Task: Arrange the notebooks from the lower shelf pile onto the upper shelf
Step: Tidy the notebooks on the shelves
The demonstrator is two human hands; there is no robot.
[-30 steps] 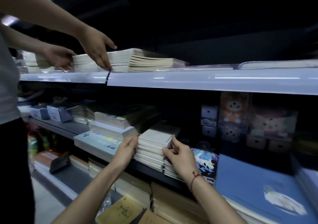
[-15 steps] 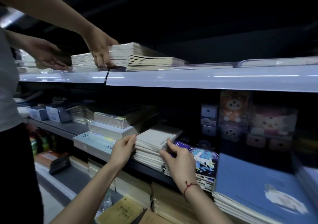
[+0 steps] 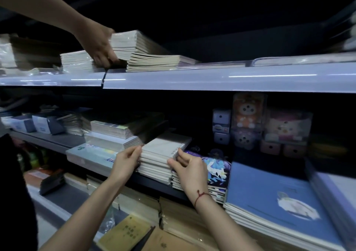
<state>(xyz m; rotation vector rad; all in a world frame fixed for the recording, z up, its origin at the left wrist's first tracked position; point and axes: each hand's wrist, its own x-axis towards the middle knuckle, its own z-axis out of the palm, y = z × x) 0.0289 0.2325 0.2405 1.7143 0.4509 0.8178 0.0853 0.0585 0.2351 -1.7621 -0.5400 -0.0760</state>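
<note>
**Both hands closing on the white pile**

At the bottom of the frame, two forearms are reaching up and inward toward the lower shelf (image 3: 158,183). The left hand (image 3: 126,162) is pressing against the left side of the white notebook pile (image 3: 159,154), its fingers curling round the upper edges. The right hand (image 3: 189,167), a red string at its wrist, is pinching the pile's right front corner, fingers bent over the top few notebooks. The pile is sitting mid-frame on the lower shelf, between a stack of wrapped pads (image 3: 107,141) on its left and a purple illustrated stack (image 3: 213,169) on its right. Blue notebooks (image 3: 273,198) are lying at lower right.

Farther back and higher, the upper shelf (image 3: 212,79) is running across the frame. At upper left, another person's hand (image 3: 99,44) is gripping the left end of a tilted stack (image 3: 146,52) there.
</note>
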